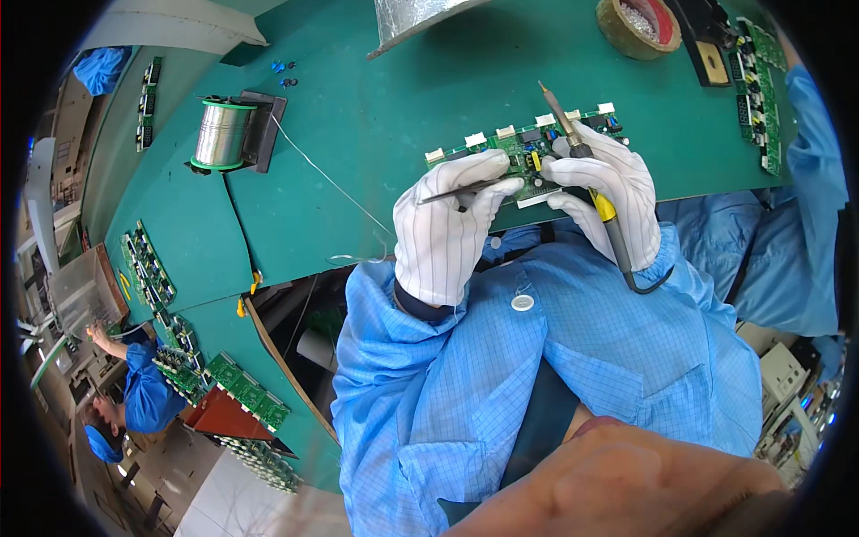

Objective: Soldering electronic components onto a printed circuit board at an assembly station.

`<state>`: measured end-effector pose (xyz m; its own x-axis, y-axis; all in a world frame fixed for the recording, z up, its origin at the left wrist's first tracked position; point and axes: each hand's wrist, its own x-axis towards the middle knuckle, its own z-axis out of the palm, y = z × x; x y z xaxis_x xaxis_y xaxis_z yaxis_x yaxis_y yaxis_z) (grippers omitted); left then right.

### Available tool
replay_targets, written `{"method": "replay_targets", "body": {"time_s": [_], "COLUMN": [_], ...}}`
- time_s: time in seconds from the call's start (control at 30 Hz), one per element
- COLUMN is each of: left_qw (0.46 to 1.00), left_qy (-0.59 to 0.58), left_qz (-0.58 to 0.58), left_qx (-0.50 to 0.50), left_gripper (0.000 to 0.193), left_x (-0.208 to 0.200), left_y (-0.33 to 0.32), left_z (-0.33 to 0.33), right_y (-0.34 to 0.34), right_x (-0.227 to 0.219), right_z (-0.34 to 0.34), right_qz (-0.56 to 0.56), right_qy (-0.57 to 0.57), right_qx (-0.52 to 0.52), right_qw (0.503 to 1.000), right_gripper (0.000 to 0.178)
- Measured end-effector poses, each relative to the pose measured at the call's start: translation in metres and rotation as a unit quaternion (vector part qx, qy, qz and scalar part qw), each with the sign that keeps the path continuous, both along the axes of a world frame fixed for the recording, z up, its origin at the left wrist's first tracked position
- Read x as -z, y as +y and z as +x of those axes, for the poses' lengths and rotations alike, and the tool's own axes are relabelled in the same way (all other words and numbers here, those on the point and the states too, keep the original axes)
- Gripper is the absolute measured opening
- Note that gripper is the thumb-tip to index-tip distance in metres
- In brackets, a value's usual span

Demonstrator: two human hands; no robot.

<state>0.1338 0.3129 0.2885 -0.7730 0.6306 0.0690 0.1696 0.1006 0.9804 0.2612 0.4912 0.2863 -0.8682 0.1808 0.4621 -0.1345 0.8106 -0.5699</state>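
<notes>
A long green circuit board (526,143) with white connectors along its far edge is between my two gloved hands. My left hand (440,234), in a white striped glove, is closed on dark tweezers (444,194) whose pointed end sticks out to the left. Its fingertips meet the near left part of the board. A soldering iron (606,209) with a yellow section rests in my right hand (633,192), closed, its tip pointing up and away from me, beyond the board. Fingers of that hand also reach the board's right part. The exact finger contacts are partly hidden.
A solder wire spool (223,134) stands on the green table at left, its wire trailing toward my left sleeve. Far right are a tape roll (639,27), an iron stand (713,64) and more boards (759,107). Boards (246,391) line the left; co-workers sit on both sides.
</notes>
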Motion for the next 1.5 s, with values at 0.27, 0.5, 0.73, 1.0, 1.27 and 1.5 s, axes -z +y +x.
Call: {"method": "replay_targets", "body": {"time_s": [0.27,0.5,0.73,1.0,1.27,1.5], "left_qw": [0.984,0.980,0.975,0.974,0.972,0.968], "left_qy": [0.173,0.189,0.203,0.211,0.228,0.245], "left_qz": [-0.039,-0.041,-0.051,-0.024,-0.010,-0.021], "left_qx": [0.019,0.049,0.071,0.072,0.053,0.058], "left_gripper": [0.023,0.025,0.021,0.021,0.022,0.020], "left_x": [-0.002,-0.004,-0.005,0.000,0.006,0.008], "left_y": [0.006,0.006,0.006,0.005,0.005,0.007], "left_z": [-0.005,-0.009,-0.012,-0.012,-0.010,-0.016], "right_y": [0.000,-0.001,0.001,0.000,-0.001,0.000], "right_x": [-0.003,-0.001,0.003,0.002,0.001,0.003], "right_z": [-0.001,0.003,0.003,0.003,0.002,0.001], "right_qz": [0.009,0.026,0.006,0.028,0.046,0.058], "right_qy": [-0.005,-0.017,-0.011,-0.012,-0.015,-0.019], "right_qx": [0.010,0.020,0.006,0.009,0.020,0.005], "right_qw": [1.000,0.999,1.000,0.999,0.999,0.998], "right_gripper": [0.037,0.038,0.036,0.036,0.036,0.035]}}
